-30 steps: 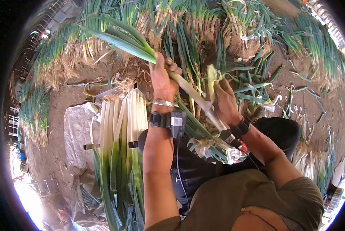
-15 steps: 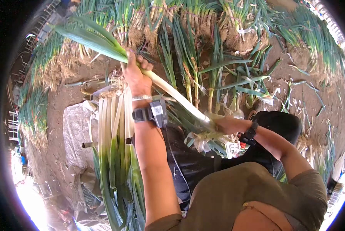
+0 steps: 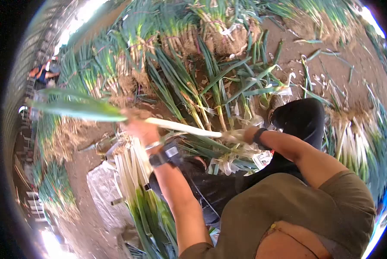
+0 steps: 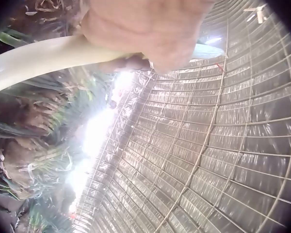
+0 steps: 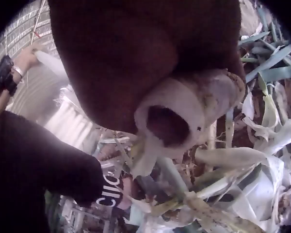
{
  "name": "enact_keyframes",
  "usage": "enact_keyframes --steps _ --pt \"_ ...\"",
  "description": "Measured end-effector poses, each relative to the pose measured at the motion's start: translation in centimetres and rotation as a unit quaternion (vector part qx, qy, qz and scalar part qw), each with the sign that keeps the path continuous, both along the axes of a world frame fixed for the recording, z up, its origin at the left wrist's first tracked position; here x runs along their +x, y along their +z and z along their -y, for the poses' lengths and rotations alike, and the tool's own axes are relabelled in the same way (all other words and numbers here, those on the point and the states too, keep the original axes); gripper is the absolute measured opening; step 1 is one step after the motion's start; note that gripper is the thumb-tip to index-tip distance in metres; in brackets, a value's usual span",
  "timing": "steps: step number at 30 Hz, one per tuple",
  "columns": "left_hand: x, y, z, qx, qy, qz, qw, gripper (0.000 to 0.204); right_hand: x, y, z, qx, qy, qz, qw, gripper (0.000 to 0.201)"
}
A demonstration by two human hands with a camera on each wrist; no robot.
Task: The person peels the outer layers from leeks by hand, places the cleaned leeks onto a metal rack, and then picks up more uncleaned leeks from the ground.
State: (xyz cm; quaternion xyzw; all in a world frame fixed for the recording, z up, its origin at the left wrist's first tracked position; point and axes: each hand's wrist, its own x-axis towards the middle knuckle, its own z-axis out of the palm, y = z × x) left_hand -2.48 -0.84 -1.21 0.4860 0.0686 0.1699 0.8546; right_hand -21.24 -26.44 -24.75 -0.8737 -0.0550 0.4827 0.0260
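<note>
My left hand [image 3: 141,128] grips a long green onion [image 3: 184,127] just below its green leaves [image 3: 83,110]. The white stalk runs from that hand almost level to the right. In the left wrist view, fingers [image 4: 140,29] wrap round the pale stalk [image 4: 34,57]. At the stalk's far end, my right hand [image 3: 248,134] holds a loose, papery outer sheath [image 3: 233,136]. Close up in the right wrist view, this sheath [image 5: 218,92] is a hollow tube with its round opening toward the camera, under the curled fingers [image 5: 145,58].
Peeled skins [image 3: 228,164] and cut leaves lie by my legs. Whole green onions [image 3: 193,101] lie on the soil ahead, with tied bundles [image 3: 223,30] behind. Clean white stalks [image 3: 131,166] lie in a holder at left, beside a grey sheet [image 3: 105,190]. Another pile [image 3: 353,134] lies at right.
My left hand has moved left with the green onion, which now lies more level. My right hand has gone down to the stalk's end with the peeled sheath. The head view has turned.
</note>
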Motion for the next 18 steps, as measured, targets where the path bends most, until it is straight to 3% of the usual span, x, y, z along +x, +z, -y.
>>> enact_keyframes --steps 1,3,5,7,9,11,13,14,18 --pt "0.7 2.1 -1.3 0.025 0.061 0.017 0.998 0.029 -5.5 -9.6 4.5 -0.006 0.032 0.135 0.99 0.05" --pt "3.1 3.8 -6.9 -0.018 -0.039 0.103 0.994 0.029 -3.2 -6.1 5.0 -0.015 -0.02 0.104 0.994 0.048" --pt "1.2 4.2 -6.3 0.011 -0.017 0.083 0.996 0.03 -1.7 -1.3 3.4 -0.021 -0.08 0.008 0.997 0.043" --pt "1.3 3.6 -5.9 0.018 0.006 0.076 0.997 0.024 2.5 1.5 1.2 0.043 -0.1 0.219 0.97 0.034" --pt "1.2 2.8 -5.6 -0.013 -0.022 0.091 0.996 0.021 6.1 2.2 -0.4 0.174 -0.108 0.413 0.887 0.028" --pt "2.0 2.2 -6.3 -0.047 -0.064 0.103 0.992 0.025 8.6 5.4 -2.8 0.341 -0.086 0.412 0.84 0.04" --pt "2.5 2.0 -6.5 -0.068 -0.057 0.099 0.991 0.026 8.2 13.8 -6.8 0.392 -0.234 0.171 0.873 0.046" --pt "2.9 1.8 -6.8 -0.069 -0.052 0.098 0.991 0.026 7.8 12.3 -7.8 0.318 -0.103 0.35 0.875 0.052" --pt "3.3 0.9 -8.2 -0.105 -0.05 0.076 0.99 0.027 7.4 8.9 -9.0 0.27 -0.1 0.316 0.904 0.04"
